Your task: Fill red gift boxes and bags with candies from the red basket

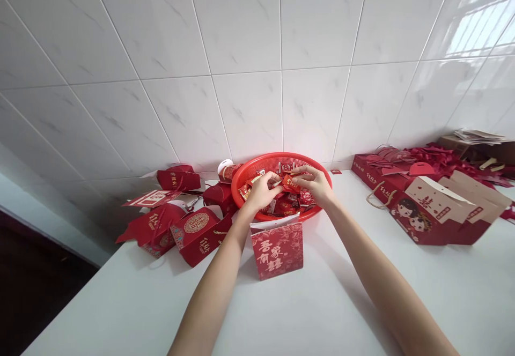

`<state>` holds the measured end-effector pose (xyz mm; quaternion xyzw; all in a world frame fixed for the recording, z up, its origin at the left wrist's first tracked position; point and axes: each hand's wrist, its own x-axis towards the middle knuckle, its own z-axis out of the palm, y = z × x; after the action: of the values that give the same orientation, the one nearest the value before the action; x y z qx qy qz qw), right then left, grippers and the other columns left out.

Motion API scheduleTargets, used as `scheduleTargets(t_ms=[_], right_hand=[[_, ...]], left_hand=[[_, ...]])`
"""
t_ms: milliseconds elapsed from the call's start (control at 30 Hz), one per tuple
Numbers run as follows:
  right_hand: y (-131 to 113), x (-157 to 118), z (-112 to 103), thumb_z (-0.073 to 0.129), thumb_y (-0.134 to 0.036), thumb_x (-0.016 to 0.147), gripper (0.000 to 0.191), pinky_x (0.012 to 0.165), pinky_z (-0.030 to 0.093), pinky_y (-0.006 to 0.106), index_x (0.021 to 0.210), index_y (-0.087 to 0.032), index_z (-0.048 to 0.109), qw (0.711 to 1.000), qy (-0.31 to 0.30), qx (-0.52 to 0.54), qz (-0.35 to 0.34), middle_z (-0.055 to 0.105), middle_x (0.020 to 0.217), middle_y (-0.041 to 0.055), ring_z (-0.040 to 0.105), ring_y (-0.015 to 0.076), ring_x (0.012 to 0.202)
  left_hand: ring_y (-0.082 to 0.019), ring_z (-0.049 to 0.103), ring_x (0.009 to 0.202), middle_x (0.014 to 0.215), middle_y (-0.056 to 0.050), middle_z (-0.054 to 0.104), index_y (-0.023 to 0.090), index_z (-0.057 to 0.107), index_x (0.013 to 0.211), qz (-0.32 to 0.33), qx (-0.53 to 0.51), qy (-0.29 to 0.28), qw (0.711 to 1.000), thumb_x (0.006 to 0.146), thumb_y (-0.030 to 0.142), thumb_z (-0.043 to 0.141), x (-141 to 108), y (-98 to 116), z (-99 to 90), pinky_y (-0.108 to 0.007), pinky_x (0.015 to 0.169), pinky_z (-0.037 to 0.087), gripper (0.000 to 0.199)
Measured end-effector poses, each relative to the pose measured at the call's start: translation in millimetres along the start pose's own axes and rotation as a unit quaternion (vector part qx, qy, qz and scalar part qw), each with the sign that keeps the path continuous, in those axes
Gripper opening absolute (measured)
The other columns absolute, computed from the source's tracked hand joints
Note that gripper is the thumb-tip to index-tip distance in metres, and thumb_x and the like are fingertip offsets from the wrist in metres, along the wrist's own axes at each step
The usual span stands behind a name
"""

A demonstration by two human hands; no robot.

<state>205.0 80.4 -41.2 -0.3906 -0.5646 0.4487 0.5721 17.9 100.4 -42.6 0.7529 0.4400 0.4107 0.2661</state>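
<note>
A red plastic basket point(281, 157) holds many small wrapped candies point(284, 206), mostly red with some gold. Both of my hands are inside it, over the candies. My right hand point(316, 185) pinches a red candy packet point(290, 183) with gold lettering between thumb and fingers. Curled at the left side of the basket is my left hand point(262, 191), its thumb and fingertips close together; what they hold, if anything, is too small to make out. Just in front of the basket, between my forearms, a red paper gift box point(278, 251) with white characters stands upright, its top flaps up.
Several red gift boxes point(197, 235) lie clustered at the left. On the right stand red and beige gift bags point(426, 211), a long red box point(368, 179), a heap of red ribbons point(434, 155) and a cardboard box point(478, 149). A tiled wall point(245, 104) backs the white table point(330, 313).
</note>
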Motion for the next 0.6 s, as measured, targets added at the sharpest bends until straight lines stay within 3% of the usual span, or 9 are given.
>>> scheduleTargets(t_ms=[133,333,500,600], right_hand=[[-1.3,-0.4,0.7,0.081,-0.036,0.061,0.032,0.084,0.056,0.036,0.086,-0.021,0.067,0.999,-0.034,0.02,-0.02,0.075,0.097,0.0038,0.071,0.0216,0.09],[-0.5,-0.8,1.2,0.082,-0.038,0.064,0.035,0.084,0.056,0.037,0.09,-0.02,0.068,0.996,-0.08,0.025,-0.023,0.075,0.089,0.0034,0.071,0.0217,0.088],[2.5,0.8,1.4,0.083,-0.036,0.063,0.033,0.081,0.056,0.034,0.087,-0.018,0.07,0.993,-0.109,0.017,-0.034,0.074,0.09,0.0033,0.07,0.0195,0.085],[4.0,1.6,1.6,0.082,-0.036,0.064,0.027,0.078,0.056,0.032,0.079,-0.017,0.07,0.991,-0.126,-0.005,-0.039,0.072,0.085,0.0027,0.068,0.0176,0.08]], left_hand=[[-0.02,0.065,0.097,0.102,-0.005,0.071,0.018,0.063,0.094,-0.014,-0.037,0.002,0.999,0.078,0.019,0.06,0.6,0.9,0.2,-0.031,0.09,0.05,0.017],[-0.022,0.064,0.107,0.106,-0.005,0.073,0.02,0.07,0.102,-0.083,-0.098,-0.026,0.991,0.076,0.016,0.053,1.2,4.8,-2.6,-0.031,0.094,0.05,0.032],[-0.024,0.067,0.099,0.095,-0.007,0.073,0.019,0.071,0.105,-0.171,-0.181,-0.015,0.968,0.083,0.03,0.046,2.2,4.8,-7.4,-0.03,0.075,0.054,0.034],[-0.022,0.068,0.089,0.093,-0.007,0.073,0.016,0.07,0.099,-0.176,-0.238,-0.019,0.955,0.083,0.043,0.053,2.1,4.3,-7.9,-0.028,0.069,0.052,0.035]])
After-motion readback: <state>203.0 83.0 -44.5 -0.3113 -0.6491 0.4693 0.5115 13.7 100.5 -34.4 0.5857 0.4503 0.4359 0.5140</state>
